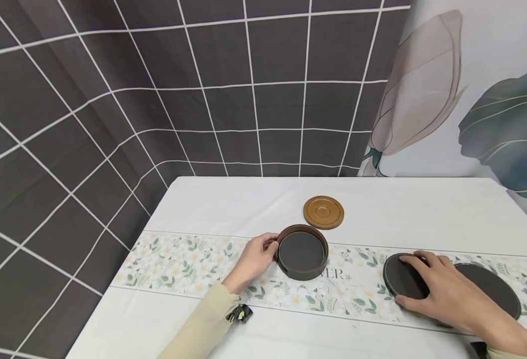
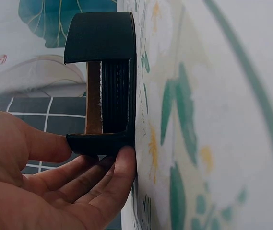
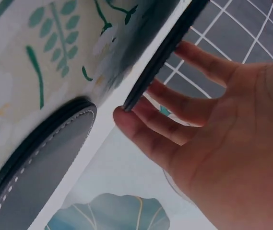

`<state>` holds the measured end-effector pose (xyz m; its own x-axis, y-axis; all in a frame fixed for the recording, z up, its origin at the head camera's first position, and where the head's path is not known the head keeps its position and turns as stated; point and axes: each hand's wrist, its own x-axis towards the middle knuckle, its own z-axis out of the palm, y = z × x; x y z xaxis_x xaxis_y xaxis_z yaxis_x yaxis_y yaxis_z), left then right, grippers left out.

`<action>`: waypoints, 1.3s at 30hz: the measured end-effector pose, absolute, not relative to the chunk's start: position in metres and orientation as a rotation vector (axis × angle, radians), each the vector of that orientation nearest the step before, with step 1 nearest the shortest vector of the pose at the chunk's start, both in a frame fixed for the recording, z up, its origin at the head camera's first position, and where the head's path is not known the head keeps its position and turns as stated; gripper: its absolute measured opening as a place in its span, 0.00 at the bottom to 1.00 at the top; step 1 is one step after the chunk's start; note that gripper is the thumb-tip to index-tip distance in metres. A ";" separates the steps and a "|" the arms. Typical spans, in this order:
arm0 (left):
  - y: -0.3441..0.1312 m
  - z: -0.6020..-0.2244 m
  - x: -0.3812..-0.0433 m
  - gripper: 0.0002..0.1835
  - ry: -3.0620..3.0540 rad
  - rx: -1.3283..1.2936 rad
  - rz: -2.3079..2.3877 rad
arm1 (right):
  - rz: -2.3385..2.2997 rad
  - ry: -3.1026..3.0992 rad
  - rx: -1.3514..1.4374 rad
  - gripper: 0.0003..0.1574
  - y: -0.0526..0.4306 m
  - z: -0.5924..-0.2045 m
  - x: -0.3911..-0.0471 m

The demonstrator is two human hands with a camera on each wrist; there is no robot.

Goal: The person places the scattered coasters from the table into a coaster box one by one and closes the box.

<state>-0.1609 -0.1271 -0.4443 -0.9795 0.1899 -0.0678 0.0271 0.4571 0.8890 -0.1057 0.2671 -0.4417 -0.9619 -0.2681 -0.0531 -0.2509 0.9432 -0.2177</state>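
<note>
Both clamped | left grip (image 1: 255, 258): round holder (image 1: 302, 274) | right grip (image 1: 453, 294): black coaster (image 1: 402, 276) | runner (image 1: 169, 262): "VER" (partly hidden)

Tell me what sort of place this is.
Possibly a makeshift indoor workspace, though its wider setting is out of view: a white-topped table with a floral strip, closed in by a dark grid-patterned backdrop that looks like hung fabric.
</note>
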 end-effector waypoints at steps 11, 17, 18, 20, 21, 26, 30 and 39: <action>-0.127 -0.445 -0.161 0.17 2.537 0.190 1.555 | -0.334 3.103 -0.443 0.59 0.263 -0.437 -0.103; -0.127 -0.445 -0.161 0.18 2.532 0.196 1.557 | -0.316 3.129 -0.469 0.58 0.258 -0.428 -0.106; -0.127 -0.445 -0.161 0.17 2.534 0.196 1.556 | -0.320 3.137 -0.475 0.58 0.257 -0.426 -0.106; -0.127 -0.445 -0.161 0.17 2.537 0.197 1.556 | -0.330 3.149 -0.486 0.57 0.255 -0.422 -0.107; -0.127 -0.445 -0.161 0.17 2.539 0.197 1.554 | -0.337 3.154 -0.490 0.56 0.254 -0.421 -0.107; -0.127 -0.445 -0.161 0.17 2.535 0.197 1.557 | -0.354 3.171 -0.522 0.56 0.251 -0.414 -0.110; -0.127 -0.445 -0.161 0.17 2.542 0.204 1.552 | -0.359 3.166 -0.534 0.56 0.249 -0.410 -0.111; -0.128 -0.445 -0.161 0.18 2.534 0.206 1.551 | -0.383 3.202 -0.553 0.54 0.241 -0.407 -0.114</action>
